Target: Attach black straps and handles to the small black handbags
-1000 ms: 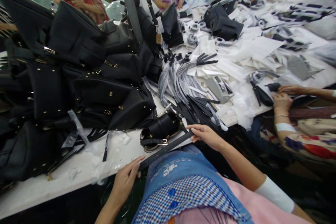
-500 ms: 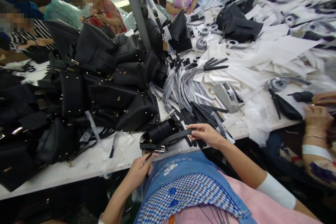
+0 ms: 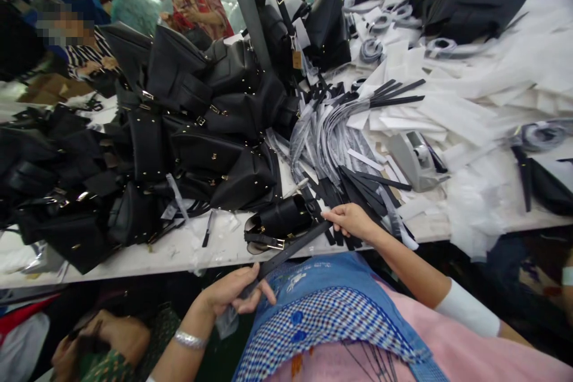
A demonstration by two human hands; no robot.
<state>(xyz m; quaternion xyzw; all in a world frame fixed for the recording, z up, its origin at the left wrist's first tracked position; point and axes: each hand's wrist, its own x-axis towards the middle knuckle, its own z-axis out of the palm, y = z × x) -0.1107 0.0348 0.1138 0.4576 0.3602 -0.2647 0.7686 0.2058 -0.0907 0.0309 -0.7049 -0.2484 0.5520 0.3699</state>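
Head view: we see a black strap (image 3: 290, 250) stretched on a slant between both hands, just off the near edge of the white table (image 3: 147, 256) and above the blue checked apron (image 3: 322, 316). The left hand (image 3: 233, 295) sits low, in front of the apron, with its fingers curled shut around the strap's lower end and the thumb laid along the top. The right hand (image 3: 353, 221) is higher and further out, over the table edge, pinching the upper end between thumb and fingertips, the other fingers bent in. The strap's middle hangs free in the air between them, touching nothing we can make out. Just behind it on the table lies a rolled strap bundle (image 3: 277, 224) with a gold buckle, close enough that the strap crosses in front of its lower edge. Further left a heap of black handbags (image 3: 201, 131) with gold fittings fills the table. Behind the right hand a fan of plastic-wrapped straps (image 3: 331, 137) spreads out, its loose ends reaching right up to the knuckles. To the right of those stands a grey tape dispenser (image 3: 414, 158) among white paper sheets (image 3: 452, 113). At the lower left another person's hand (image 3: 111, 340) shows below the table, well apart from ours.
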